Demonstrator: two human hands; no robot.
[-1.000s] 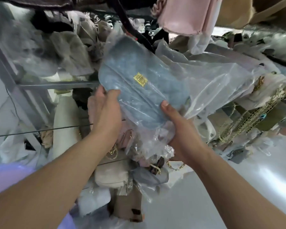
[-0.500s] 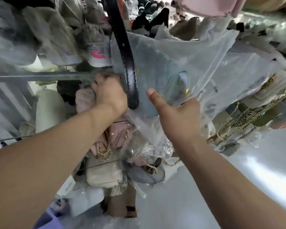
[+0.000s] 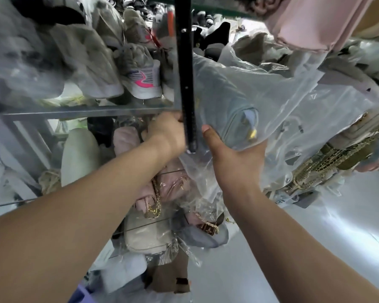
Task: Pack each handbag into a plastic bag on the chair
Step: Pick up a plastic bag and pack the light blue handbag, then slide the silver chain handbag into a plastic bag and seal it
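A light blue handbag (image 3: pixel 230 114) sits inside a clear plastic bag (image 3: pixel 293 106), held up at shelf height. My right hand (image 3: pixel 232 154) grips the bagged handbag from below, thumb up on its near side. My left hand (image 3: pixel 164 132) is raised beside it, left of a black upright post (image 3: pixel 185 73); its fingers are hidden behind the post and the plastic. The loose mouth of the plastic bag hangs crumpled below my hands.
A glass shelf (image 3: pixel 85 111) on the left carries wrapped sneakers (image 3: pixel 142 82). Below lie pink (image 3: pixel 171 184), cream (image 3: pixel 147 237) and grey-blue (image 3: pixel 204 237) wrapped handbags with gold chains. More bagged bags pile on the right (image 3: pixel 328 158). Pale floor (image 3: pixel 315 237) lies lower right.
Both hands have lifted the bagged blue handbag higher and further in, up beside the black post. The bag has turned, so its zip end faces me.
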